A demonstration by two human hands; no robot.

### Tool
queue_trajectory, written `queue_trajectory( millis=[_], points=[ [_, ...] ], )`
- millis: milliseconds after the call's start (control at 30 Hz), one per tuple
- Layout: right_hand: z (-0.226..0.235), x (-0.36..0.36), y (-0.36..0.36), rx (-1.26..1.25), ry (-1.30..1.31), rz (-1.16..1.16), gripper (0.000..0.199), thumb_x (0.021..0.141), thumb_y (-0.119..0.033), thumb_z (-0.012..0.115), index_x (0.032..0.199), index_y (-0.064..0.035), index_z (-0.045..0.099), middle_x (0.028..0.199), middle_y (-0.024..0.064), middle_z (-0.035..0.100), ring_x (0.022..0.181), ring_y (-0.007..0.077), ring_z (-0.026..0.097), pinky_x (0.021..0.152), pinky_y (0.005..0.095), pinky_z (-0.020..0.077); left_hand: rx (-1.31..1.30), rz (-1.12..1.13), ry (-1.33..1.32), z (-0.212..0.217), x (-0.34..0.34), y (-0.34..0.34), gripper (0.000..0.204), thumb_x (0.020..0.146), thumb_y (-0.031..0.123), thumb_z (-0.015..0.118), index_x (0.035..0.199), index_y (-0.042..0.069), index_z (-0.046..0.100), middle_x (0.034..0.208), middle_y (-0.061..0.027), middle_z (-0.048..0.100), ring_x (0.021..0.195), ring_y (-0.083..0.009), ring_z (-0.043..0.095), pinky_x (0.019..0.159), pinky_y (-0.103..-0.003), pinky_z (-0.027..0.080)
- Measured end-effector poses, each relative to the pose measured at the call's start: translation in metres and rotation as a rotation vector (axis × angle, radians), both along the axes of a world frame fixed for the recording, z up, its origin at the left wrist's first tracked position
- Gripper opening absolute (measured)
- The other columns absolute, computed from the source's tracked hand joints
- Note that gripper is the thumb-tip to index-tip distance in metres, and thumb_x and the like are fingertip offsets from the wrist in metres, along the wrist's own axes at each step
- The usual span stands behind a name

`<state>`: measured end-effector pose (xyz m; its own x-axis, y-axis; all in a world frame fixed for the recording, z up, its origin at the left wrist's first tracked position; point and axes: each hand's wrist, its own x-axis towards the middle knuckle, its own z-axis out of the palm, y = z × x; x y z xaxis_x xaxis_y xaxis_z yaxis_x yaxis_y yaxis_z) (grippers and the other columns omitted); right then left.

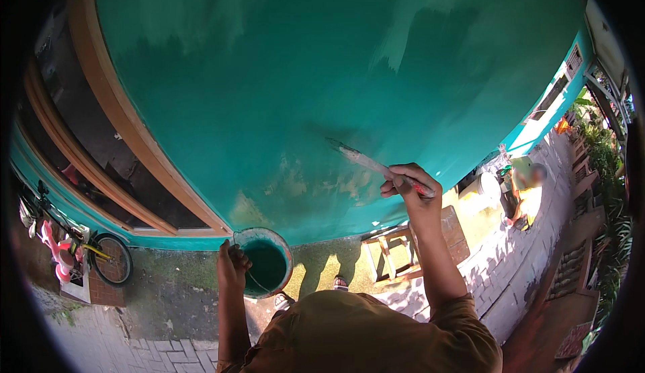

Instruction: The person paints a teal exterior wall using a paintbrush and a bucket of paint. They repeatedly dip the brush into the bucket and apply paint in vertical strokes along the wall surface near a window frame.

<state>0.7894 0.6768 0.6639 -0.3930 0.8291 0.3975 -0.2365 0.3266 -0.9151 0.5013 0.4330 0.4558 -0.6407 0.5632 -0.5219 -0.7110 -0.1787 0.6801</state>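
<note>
My right hand [415, 183] is closed around the handle of a paintbrush [366, 160], held slantwise with its bristles up and to the left, at the teal wall [282, 104]. Whether the bristles touch the wall I cannot tell. Lighter, uneven patches show on the wall near the brush, lower down and along the top. At lower left my left hand [234, 263] grips the thin wire handle of a bucket [289, 265]. Dark teal paint [264, 265] is inside it.
Left of the wall is a wooden-framed opening [121, 91]; beyond it stands a bicycle [113, 260] with pink parts beside it. A wooden stool [384, 257] stands near the wall's foot. Farther right, a person [525, 188] is beside a white bucket [490, 186], along a paved path.
</note>
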Motion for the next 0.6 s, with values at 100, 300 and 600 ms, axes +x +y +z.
queue_trajectory(
  millis=[100,300,600],
  points=[
    [0.049,0.011,0.007,0.418,-0.074,-0.172,0.024,0.08,0.005,0.062,0.102,0.0018,0.071,0.088,0.0093,0.065,0.077,0.0172,0.068,0.068,0.0287,0.0559,-0.081,0.028,0.035,-0.024,0.001,-0.011,0.03,0.095,0.038,0.054,0.084,0.01,0.05,0.06,0.0014,0.038,0.05,-0.0119,0.038,0.05,-0.031,0.032],
    [0.11,0.014,0.013,0.816,-0.28,-0.41,0.025,0.074,0.001,0.069,0.097,-0.0063,0.073,0.083,0.0073,0.063,0.07,0.0158,0.062,0.064,0.0266,0.0499,-0.194,0.076,0.053,-0.09,-0.012,-0.031,0.033,0.096,0.038,0.055,0.078,0.012,0.043,0.059,-0.0001,0.038,0.046,-0.0129,0.037,0.043,-0.03,0.032],
    [0.166,0.002,0.036,0.911,-0.313,-0.444,0.02,0.076,-0.002,0.066,0.095,-0.0063,0.073,0.076,0.0056,0.06,0.066,0.0139,0.059,0.061,0.0259,0.048,-0.313,0.107,0.061,-0.131,-0.026,-0.059,0.031,0.096,0.035,0.054,0.077,0.012,0.043,0.059,-0.0001,0.037,0.045,-0.0117,0.036,0.041,-0.029,0.031]
  ],
)
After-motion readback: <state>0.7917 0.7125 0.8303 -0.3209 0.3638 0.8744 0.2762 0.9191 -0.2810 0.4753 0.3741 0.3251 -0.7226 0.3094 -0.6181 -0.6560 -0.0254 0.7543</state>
